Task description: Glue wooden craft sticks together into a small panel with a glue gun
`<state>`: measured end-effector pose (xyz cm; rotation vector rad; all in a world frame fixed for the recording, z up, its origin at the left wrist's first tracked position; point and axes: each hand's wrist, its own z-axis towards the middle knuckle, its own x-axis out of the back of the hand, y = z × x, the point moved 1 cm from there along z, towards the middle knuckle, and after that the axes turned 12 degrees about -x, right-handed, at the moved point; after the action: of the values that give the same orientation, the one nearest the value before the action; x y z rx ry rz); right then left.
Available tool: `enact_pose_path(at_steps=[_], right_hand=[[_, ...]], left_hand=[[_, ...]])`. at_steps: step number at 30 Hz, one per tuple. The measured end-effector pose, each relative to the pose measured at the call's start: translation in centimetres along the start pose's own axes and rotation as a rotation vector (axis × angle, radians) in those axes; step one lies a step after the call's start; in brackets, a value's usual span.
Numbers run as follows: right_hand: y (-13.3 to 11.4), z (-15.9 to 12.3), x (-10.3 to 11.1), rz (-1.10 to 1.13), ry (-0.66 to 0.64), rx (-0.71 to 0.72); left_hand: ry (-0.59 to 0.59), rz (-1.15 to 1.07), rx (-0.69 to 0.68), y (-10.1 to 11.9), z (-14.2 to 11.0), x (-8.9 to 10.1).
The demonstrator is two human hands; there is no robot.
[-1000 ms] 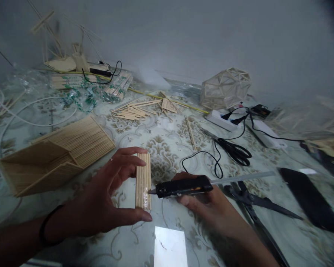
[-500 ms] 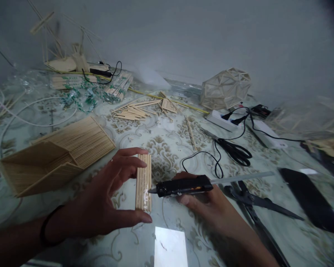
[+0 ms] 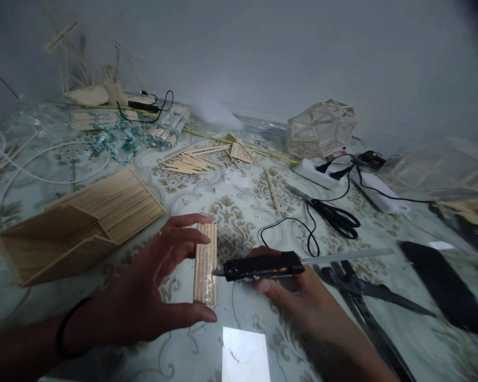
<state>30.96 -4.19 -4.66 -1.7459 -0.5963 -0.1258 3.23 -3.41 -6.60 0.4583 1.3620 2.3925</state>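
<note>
Between its thumb and fingertips, my left hand (image 3: 159, 281) grips a small panel of wooden sticks (image 3: 205, 265) laid side by side, held upright by its short ends. Shiny glue shows on the panel's face. My right hand (image 3: 290, 292) is closed around a black hot glue gun (image 3: 263, 266), whose nozzle points left at the panel's right edge, touching it or very close. A translucent glue stick (image 3: 350, 255) juts from the back of the gun. Left of my left hand lies a larger box-like form made of sticks (image 3: 131, 196).
Black-handled scissors (image 3: 334, 215) and a larger dark pair (image 3: 366, 289) lie at the right, near a black phone-like slab (image 3: 442, 286). A power strip (image 3: 316, 174) with cords stands behind. Loose sticks (image 3: 191, 160), stick packs (image 3: 171, 124) and a lattice stick form (image 3: 322, 127) lie farther back.
The panel stays in my left hand and the glue gun in my right. The gun's nozzle sits at almost the same spot; the glossy glue shows a little lower on the panel.
</note>
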Motion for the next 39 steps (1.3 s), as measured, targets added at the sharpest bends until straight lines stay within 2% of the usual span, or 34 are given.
enact_pose_path(at_steps=[12, 23, 31, 39], right_hand=[[1.3, -0.4, 0.3, -0.024, 0.081, -0.028], [0.6, -0.1, 0.0, 0.006, 0.035, 0.004], [0.7, 0.2, -0.1, 0.074, 0.049, 0.081], [0.9, 0.1, -0.2, 0.067, 0.119, 0.081]], left_hand=[[-0.007, -0.029, -0.002, 0.0, 0.0, 0.0], [-0.016, -0.047, 0.006, 0.1, -0.1, 0.0], [-0.028, -0.075, 0.014, 0.2, -0.1, -0.3], [-0.037, -0.098, 0.025, 0.3, -0.3, -0.2]])
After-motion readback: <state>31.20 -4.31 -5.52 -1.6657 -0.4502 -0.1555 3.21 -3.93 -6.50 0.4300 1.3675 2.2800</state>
